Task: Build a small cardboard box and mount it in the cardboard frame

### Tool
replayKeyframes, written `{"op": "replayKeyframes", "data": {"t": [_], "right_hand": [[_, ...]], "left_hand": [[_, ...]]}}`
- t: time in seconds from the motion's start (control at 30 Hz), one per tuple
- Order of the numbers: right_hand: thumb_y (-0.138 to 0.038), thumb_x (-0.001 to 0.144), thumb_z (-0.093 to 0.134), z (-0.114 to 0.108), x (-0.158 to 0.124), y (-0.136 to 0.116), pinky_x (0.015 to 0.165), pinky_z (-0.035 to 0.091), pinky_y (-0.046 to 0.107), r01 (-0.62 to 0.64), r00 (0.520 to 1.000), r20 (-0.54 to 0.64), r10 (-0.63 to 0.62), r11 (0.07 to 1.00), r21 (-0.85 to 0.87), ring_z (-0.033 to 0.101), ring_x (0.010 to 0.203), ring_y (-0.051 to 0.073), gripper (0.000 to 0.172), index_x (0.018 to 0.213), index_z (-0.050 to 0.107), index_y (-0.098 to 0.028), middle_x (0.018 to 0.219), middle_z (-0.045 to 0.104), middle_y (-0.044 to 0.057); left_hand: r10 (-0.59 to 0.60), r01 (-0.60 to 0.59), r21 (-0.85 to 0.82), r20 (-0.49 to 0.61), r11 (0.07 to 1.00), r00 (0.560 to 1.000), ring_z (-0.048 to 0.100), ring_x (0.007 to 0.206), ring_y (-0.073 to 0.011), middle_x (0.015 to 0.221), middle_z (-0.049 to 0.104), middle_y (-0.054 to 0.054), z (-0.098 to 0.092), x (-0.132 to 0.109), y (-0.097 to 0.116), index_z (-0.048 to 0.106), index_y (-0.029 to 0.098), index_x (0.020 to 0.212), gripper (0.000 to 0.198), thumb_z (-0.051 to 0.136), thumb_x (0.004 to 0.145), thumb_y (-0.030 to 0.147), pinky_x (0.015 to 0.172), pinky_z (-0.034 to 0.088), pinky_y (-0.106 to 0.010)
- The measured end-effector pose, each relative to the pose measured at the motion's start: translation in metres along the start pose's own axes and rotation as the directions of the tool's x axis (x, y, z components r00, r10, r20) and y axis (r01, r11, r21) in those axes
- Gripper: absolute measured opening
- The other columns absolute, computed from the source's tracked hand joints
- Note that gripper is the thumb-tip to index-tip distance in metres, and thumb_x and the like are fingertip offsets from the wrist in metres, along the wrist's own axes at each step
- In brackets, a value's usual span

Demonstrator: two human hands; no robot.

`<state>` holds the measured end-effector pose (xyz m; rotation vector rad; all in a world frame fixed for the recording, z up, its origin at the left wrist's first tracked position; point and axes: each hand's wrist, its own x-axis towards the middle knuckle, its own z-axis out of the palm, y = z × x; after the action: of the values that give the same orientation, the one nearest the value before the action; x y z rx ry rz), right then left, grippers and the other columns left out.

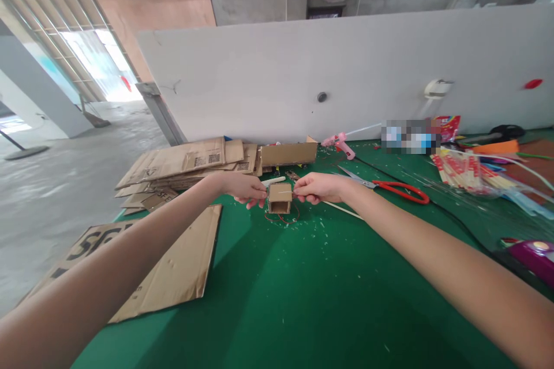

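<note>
A small open-fronted cardboard box [280, 195] sits on the green tabletop between my two hands. Thin red wire [283, 220] loops out beneath it. My left hand [247, 189] is closed, its thumb and fingertips pinching at the box's left edge. From the other side my right hand [318, 187] pinches the end of a thin white stick [284, 192] that lies across the box's top. The tips of the right fingers are close to the box's right edge. Exactly where the left fingertips grip is too small to see.
Flat cardboard pieces [182, 161] are stacked at the back left, with a larger sheet [173, 271] nearer. A pink glue gun [340, 143], red-handled scissors [400, 189] and a black cable [454, 222] lie right. Packaged sticks [463, 170] lie farther right. A white panel [259, 81] stands behind.
</note>
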<state>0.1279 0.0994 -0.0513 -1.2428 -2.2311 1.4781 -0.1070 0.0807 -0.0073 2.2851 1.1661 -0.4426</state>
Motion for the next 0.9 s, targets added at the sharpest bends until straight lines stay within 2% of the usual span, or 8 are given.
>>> {"op": "replayKeyframes", "data": {"t": [0.13,0.27,0.37,0.43,0.53,0.63,0.77,0.9], "right_hand": [[-0.025,0.085,0.05,0.007,-0.005,-0.006,0.05,0.036,0.023,0.028,0.997,-0.069,-0.035,0.996,-0.09,0.043,0.048,0.008,0.021,0.066,0.05,-0.017,0.064,0.057,0.0],[-0.023,0.086,0.045,0.023,-0.025,-0.014,0.062,0.037,0.025,0.11,0.969,-0.186,-0.162,0.96,-0.259,0.054,0.07,0.015,0.016,0.075,0.054,-0.018,0.08,0.063,0.004],[-0.027,0.087,0.046,0.036,-0.041,-0.015,0.062,0.038,0.027,0.164,0.953,-0.129,-0.272,0.829,-0.534,0.06,0.08,0.02,0.013,0.09,0.055,-0.019,0.093,0.066,0.007],[-0.042,0.088,0.05,0.044,-0.048,-0.014,0.059,0.039,0.03,0.136,0.94,-0.123,-0.318,0.68,-0.72,0.063,0.08,0.024,0.026,0.096,0.054,-0.017,0.096,0.067,0.01],[-0.055,0.091,0.044,0.054,-0.048,-0.009,0.057,0.04,0.033,0.048,0.908,-0.177,-0.38,0.514,-0.857,0.066,0.078,0.028,0.043,0.098,0.054,-0.014,0.092,0.069,0.012],[-0.049,0.096,0.042,0.057,-0.043,-0.006,0.058,0.041,0.033,0.049,0.891,-0.143,-0.43,0.405,-0.913,0.068,0.079,0.027,0.038,0.097,0.055,-0.014,0.089,0.07,0.011],[-0.046,0.095,0.046,0.056,-0.04,-0.005,0.057,0.041,0.032,0.049,0.883,-0.116,-0.454,0.336,-0.941,0.069,0.078,0.026,0.035,0.095,0.056,-0.013,0.086,0.071,0.01],[-0.048,0.094,0.047,0.059,-0.041,-0.005,0.054,0.04,0.032,0.039,0.876,-0.126,-0.465,0.328,-0.944,0.069,0.076,0.026,0.037,0.094,0.056,-0.012,0.085,0.07,0.01]], "left_hand": [[-0.009,0.011,0.021,-0.109,1.0,0.994,0.055,0.061,-0.0142,0.074,0.065,-0.004,0.007,-0.006,0.008,0.064,0.017,0.091,0.037,0.032,0.091,0.036,0.059,0.042,-0.024],[-0.031,0.057,0.074,-0.308,0.996,0.951,0.061,0.079,-0.0199,0.095,0.067,-0.007,0.034,-0.02,0.02,0.058,0.018,0.101,0.032,0.039,0.089,0.042,0.067,0.041,-0.028],[-0.037,0.128,0.16,-0.473,0.979,0.88,0.063,0.08,-0.0236,0.095,0.068,-0.007,0.055,-0.026,0.025,0.055,0.02,0.098,0.042,0.044,0.085,0.059,0.062,0.04,-0.029],[-0.044,0.188,0.22,-0.532,0.957,0.845,0.064,0.075,-0.0235,0.086,0.068,-0.006,0.064,-0.026,0.027,0.055,0.02,0.09,0.04,0.039,0.089,0.057,0.058,0.038,-0.028],[-0.051,0.237,0.264,-0.56,0.935,0.827,0.065,0.07,-0.0232,0.077,0.067,-0.005,0.071,-0.024,0.027,0.054,0.02,0.086,0.038,0.039,0.091,0.055,0.055,0.037,-0.028],[-0.061,0.255,0.269,-0.566,0.929,0.822,0.065,0.068,-0.024,0.077,0.068,-0.004,0.076,-0.023,0.027,0.054,0.02,0.084,0.041,0.04,0.09,0.058,0.054,0.037,-0.028],[-0.066,0.271,0.279,-0.575,0.921,0.816,0.066,0.068,-0.0252,0.077,0.069,-0.005,0.08,-0.024,0.025,0.054,0.02,0.084,0.042,0.04,0.09,0.059,0.054,0.037,-0.029],[-0.059,0.268,0.279,-0.583,0.922,0.811,0.066,0.068,-0.025,0.076,0.069,-0.004,0.081,-0.024,0.024,0.054,0.02,0.083,0.043,0.039,0.09,0.06,0.052,0.035,-0.029]]}}
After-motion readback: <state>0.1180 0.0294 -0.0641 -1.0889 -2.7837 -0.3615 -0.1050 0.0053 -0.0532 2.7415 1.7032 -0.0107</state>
